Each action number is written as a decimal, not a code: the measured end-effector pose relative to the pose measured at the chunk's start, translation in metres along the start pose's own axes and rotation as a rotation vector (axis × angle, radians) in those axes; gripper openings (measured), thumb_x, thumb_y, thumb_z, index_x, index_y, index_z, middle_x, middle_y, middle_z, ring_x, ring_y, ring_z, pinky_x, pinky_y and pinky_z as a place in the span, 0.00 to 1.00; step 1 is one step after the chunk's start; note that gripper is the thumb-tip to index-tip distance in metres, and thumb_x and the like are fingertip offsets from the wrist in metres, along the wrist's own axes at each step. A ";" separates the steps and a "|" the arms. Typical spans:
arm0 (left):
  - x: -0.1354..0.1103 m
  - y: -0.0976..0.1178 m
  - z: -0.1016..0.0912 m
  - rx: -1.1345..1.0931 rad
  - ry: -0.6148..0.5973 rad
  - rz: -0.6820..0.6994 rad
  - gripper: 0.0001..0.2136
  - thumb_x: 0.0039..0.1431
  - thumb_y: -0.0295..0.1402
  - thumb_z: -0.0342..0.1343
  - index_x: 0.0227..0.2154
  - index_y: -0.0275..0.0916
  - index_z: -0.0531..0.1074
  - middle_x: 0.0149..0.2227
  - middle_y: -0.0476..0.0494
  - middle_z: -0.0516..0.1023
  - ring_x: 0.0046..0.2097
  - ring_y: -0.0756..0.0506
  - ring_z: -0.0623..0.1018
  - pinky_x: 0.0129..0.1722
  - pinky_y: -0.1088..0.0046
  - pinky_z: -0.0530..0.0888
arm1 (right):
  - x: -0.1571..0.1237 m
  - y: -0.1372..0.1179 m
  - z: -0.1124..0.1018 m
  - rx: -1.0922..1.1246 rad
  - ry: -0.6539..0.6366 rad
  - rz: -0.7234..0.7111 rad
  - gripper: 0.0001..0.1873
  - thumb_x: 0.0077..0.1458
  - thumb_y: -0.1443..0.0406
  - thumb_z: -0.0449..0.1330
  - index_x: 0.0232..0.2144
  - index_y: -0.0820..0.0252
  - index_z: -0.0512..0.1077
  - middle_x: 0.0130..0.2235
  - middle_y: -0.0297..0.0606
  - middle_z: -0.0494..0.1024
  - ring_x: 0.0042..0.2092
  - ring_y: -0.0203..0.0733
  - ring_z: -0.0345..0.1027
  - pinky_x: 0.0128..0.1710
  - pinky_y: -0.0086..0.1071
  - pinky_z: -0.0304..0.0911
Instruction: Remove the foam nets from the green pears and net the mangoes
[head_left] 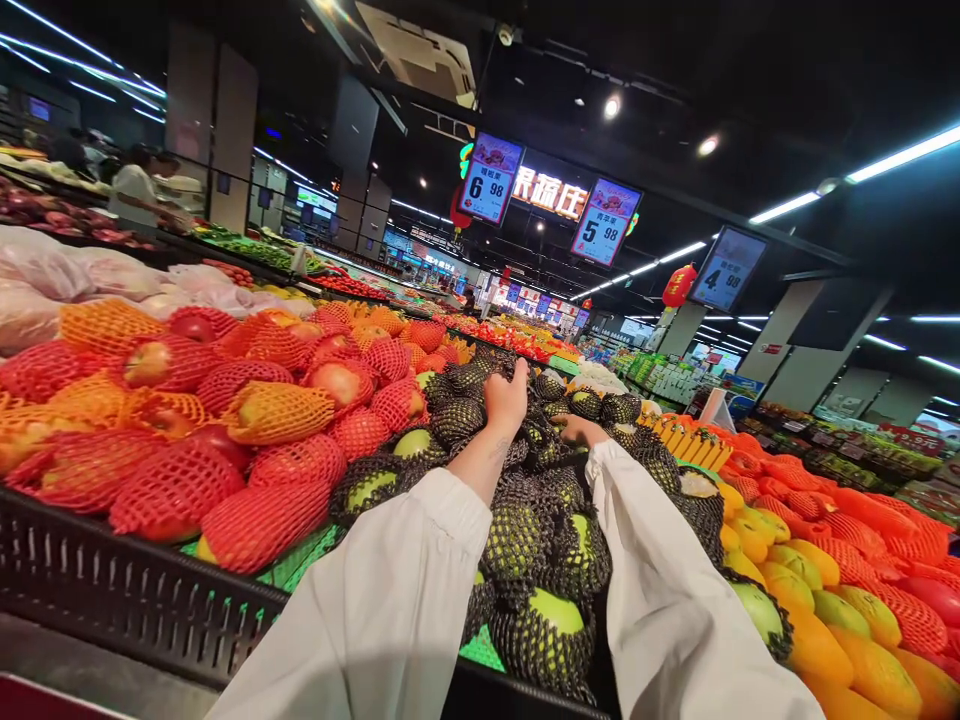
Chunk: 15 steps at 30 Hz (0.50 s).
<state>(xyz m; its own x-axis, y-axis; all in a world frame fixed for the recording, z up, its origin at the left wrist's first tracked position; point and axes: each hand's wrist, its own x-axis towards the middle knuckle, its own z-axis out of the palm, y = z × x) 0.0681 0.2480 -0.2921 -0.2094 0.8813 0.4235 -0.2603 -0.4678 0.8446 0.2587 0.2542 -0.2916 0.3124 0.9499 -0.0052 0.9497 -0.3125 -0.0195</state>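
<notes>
Both my arms in white sleeves reach over a heap of green apples in black foam nets [540, 570]. My left hand [506, 395] is closed round one of the netted green apples at the far side of the heap. My right hand [576, 430] lies low among the black nets a little to the right; its fingers are mostly hidden, so its grip is unclear.
Red apples in red and orange nets [247, 440] fill the black crate [112, 590] at left. Yellow and orange fruit [825, 600] lies at right. Price signs [491, 180] hang overhead. A person [139, 185] stands at far left among more produce stands.
</notes>
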 end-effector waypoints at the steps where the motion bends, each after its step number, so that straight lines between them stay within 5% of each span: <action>1: 0.000 0.000 -0.001 0.009 0.000 0.001 0.18 0.62 0.44 0.54 0.26 0.38 0.81 0.29 0.37 0.84 0.37 0.36 0.83 0.47 0.63 0.75 | -0.002 0.002 -0.005 0.002 0.020 0.002 0.18 0.64 0.62 0.64 0.54 0.62 0.72 0.53 0.43 0.76 0.49 0.46 0.75 0.48 0.43 0.75; 6: -0.001 0.001 -0.001 0.012 -0.006 0.014 0.20 0.62 0.47 0.53 0.24 0.39 0.79 0.27 0.38 0.83 0.36 0.37 0.82 0.46 0.64 0.74 | -0.013 0.004 -0.018 -0.024 0.184 0.107 0.22 0.66 0.62 0.62 0.60 0.60 0.69 0.62 0.48 0.70 0.59 0.51 0.69 0.57 0.48 0.70; 15: 0.000 -0.001 0.000 -0.002 0.001 0.032 0.17 0.62 0.44 0.54 0.24 0.39 0.79 0.28 0.38 0.83 0.36 0.37 0.82 0.46 0.64 0.74 | -0.013 0.000 0.018 -0.082 0.073 0.423 0.17 0.64 0.61 0.64 0.53 0.62 0.75 0.56 0.46 0.78 0.57 0.51 0.73 0.56 0.52 0.71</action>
<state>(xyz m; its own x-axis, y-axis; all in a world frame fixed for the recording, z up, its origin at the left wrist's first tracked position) 0.0681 0.2487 -0.2931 -0.2186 0.8660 0.4498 -0.2557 -0.4956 0.8300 0.2539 0.2421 -0.3100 0.6724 0.7363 0.0751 0.7351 -0.6763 0.0484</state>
